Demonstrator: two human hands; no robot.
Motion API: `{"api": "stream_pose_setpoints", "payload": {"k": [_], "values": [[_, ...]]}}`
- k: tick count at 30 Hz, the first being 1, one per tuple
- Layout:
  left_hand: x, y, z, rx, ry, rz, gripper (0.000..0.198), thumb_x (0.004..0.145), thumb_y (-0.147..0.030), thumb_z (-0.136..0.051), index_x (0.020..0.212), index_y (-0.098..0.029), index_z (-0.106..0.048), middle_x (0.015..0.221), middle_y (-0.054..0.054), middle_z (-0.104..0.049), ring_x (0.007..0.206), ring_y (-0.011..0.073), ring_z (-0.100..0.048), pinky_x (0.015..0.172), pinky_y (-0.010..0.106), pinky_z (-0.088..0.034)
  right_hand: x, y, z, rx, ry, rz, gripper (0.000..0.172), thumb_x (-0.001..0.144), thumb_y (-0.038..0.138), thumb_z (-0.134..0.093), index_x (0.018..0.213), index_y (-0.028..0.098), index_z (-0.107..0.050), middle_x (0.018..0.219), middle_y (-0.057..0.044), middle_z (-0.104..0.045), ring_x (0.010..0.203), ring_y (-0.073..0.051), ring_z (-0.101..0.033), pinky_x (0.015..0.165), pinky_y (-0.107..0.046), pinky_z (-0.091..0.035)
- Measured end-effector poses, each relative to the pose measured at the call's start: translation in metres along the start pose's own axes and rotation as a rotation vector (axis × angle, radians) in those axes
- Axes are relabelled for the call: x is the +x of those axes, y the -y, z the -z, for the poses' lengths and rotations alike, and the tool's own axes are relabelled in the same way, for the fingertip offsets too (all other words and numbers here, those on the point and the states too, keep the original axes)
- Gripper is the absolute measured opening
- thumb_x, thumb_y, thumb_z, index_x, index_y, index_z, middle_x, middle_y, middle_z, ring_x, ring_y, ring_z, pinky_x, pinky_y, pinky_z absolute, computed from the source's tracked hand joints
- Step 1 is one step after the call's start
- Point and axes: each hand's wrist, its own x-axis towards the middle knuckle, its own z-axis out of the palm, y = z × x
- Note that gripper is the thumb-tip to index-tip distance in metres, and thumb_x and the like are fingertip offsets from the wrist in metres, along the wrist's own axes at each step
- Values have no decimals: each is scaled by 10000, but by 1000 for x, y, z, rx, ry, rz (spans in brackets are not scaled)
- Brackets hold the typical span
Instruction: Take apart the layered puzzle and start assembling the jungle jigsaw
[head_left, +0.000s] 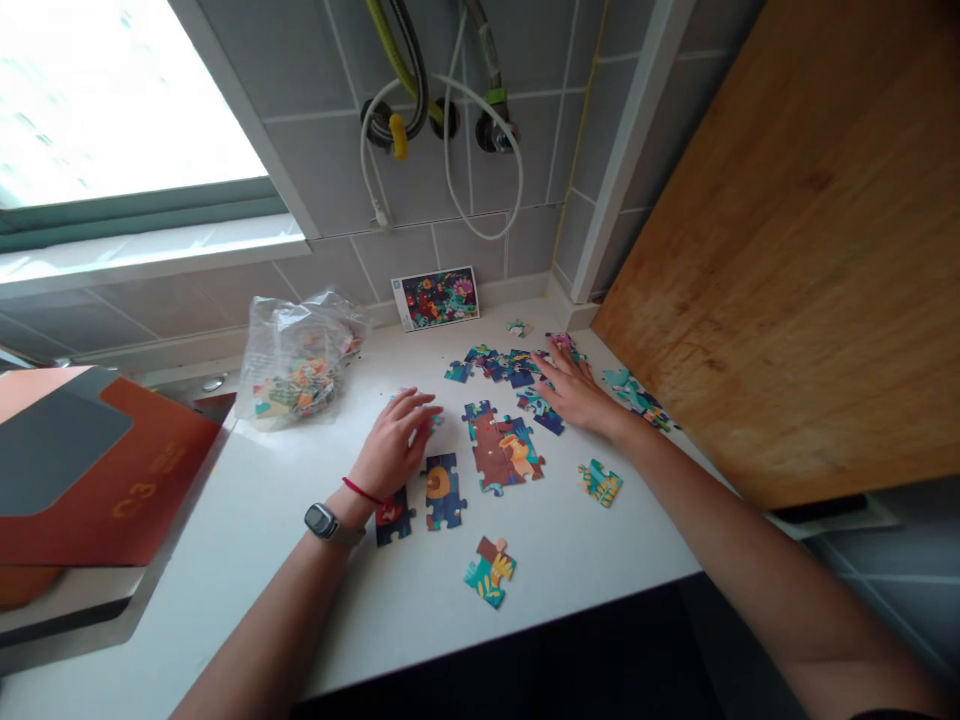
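Observation:
My left hand (397, 445) curls over the white countertop (247, 560), with a small jigsaw piece (429, 420) pinched at its fingertips. My right hand (577, 393) lies flat with its fingers spread, its fingertips on a cluster of loose pieces (538, 403). Between my hands sits a joined section of puzzle (501, 450) in brown and teal. Smaller joined sections (442, 490) (394, 516) lie below my left hand, and another (490, 572) lies nearer the counter's front edge. A picture card (436, 298) leans against the wall.
A clear plastic bag of pieces (296, 360) lies at the back left, beside a red and grey folder (97, 470). A wooden board (780, 250) rises at the right. Hoses (442, 110) hang on the tiled wall, below which more pieces (637, 398) lie.

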Motion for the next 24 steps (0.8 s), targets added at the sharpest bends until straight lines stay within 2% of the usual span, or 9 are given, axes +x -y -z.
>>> {"api": "stream_pose_setpoints", "payload": {"k": [2, 5, 8, 10, 15, 20, 24], "values": [[0, 13, 5, 14, -62, 68, 355, 989, -154, -419, 1183, -221, -708, 1248, 91, -723, 1310, 287, -579, 1141, 536, -471, -1, -1, 3, -1, -36, -23, 610, 1060, 437, -301, 1645, 264, -301, 1759, -111, -77, 1619, -362, -60, 1242, -655, -188], [0, 25, 11, 51, -123, 165, 363, 965, -149, -406, 1165, -207, -704, 1193, 94, -738, 1229, 285, -625, 1093, 511, -499, -5, -2, 9, -21, -8, -179, 684, 1036, 536, -368, 1657, 269, -257, 1759, -136, -22, 1607, -430, -33, 1194, -735, -203], [0, 25, 13, 69, -162, 198, 303, 981, -219, -448, 1140, -207, -705, 1152, 101, -741, 1155, 282, -661, 1050, 490, -522, -7, -2, 12, -14, 65, -342, 843, 981, 684, -410, 1672, 259, -182, 1752, -171, 21, 1586, -501, -20, 1132, -808, -215], [0, 21, 11, 49, -134, 154, 265, 998, -270, -485, 1133, -214, -706, 1154, 97, -743, 1159, 278, -663, 1056, 486, -521, -9, 1, 12, -11, 101, -360, 864, 966, 727, -400, 1669, 269, -195, 1754, -166, 15, 1584, -505, -35, 1128, -817, -204], [1, 4, 1, -35, 59, -6, 259, 1025, -321, -509, 1162, -220, -705, 1225, 104, -727, 1250, 282, -628, 1121, 531, -491, -10, 12, 8, 19, 99, -229, 784, 985, 687, -410, 1654, 309, -255, 1765, -100, -7, 1595, -454, -102, 1212, -725, -176], [0, -5, -5, -54, 155, -42, 293, 1038, -349, -498, 1205, -223, -703, 1301, 116, -695, 1247, 278, -635, 1136, 533, -489, -11, 22, 3, 134, 74, -46, 744, 995, 585, -468, 1652, 293, -276, 1768, -47, -12, 1619, -352, -85, 1292, -528, -187], [-2, -3, -6, -47, 189, -59, 324, 1045, -389, -490, 1214, -225, -712, 1326, 116, -688, 1229, 278, -651, 1094, 488, -531, -17, 32, -5, 113, 138, 34, 763, 990, 656, -451, 1645, 296, -297, 1764, -60, -2, 1616, -388, 1, 1279, -624, -66]]}}
